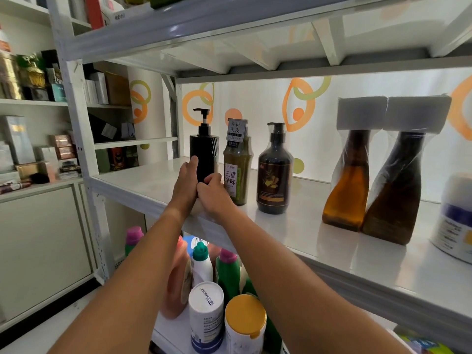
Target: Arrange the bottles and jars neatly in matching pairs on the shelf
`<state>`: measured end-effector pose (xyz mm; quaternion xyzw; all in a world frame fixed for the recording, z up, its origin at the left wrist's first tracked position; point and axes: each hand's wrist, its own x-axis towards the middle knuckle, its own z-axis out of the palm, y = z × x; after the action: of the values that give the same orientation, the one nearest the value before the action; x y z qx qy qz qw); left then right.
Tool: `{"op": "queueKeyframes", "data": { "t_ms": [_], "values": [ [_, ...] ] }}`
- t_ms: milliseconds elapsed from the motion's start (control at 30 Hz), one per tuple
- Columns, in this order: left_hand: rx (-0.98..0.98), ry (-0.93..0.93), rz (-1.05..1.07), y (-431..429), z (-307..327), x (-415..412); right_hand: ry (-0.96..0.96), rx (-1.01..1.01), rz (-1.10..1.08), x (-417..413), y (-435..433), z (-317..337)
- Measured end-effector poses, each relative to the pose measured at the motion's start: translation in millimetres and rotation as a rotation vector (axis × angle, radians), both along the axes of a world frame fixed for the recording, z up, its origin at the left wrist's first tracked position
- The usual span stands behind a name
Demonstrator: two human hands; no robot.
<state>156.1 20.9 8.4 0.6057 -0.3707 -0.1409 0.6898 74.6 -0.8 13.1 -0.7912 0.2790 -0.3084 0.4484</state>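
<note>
A black pump bottle [204,152] stands at the left end of the white shelf [332,241]. My left hand [185,183] wraps its left side and my right hand [213,194] grips its base from the right. Right beside it stands an olive-green bottle [238,172] with a paper tag. Further right is a dark brown pump bottle [275,175] in clear wrap. Two wrapped twisted bottles follow, one amber [348,185] and one dark brown [398,190], leaning against each other. A white jar [457,221] is cut off at the right edge.
On the shelf below stand a pink bottle [176,282], green bottles [228,272], a white spray bottle [201,261], a white-lidded tub [206,315] and a yellow-lidded tub [245,325]. Boxes fill a shelving unit [33,103] on the left. The upper shelf [204,24] hangs overhead.
</note>
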Motion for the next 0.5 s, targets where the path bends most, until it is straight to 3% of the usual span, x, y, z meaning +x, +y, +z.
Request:
{"op": "queueKeyframes", "data": {
  "t_ms": [167, 500],
  "values": [
    [-0.013, 0.077, -0.015, 1.4, -2.1, 5.5, 0.032, -0.026, 0.033, -3.5, 1.0, 0.0],
    [-0.039, -0.059, 0.041, -6.5, 1.1, 2.0, 0.034, -0.146, -0.008, -12.1, 1.0, 8.0]
  ]
}}
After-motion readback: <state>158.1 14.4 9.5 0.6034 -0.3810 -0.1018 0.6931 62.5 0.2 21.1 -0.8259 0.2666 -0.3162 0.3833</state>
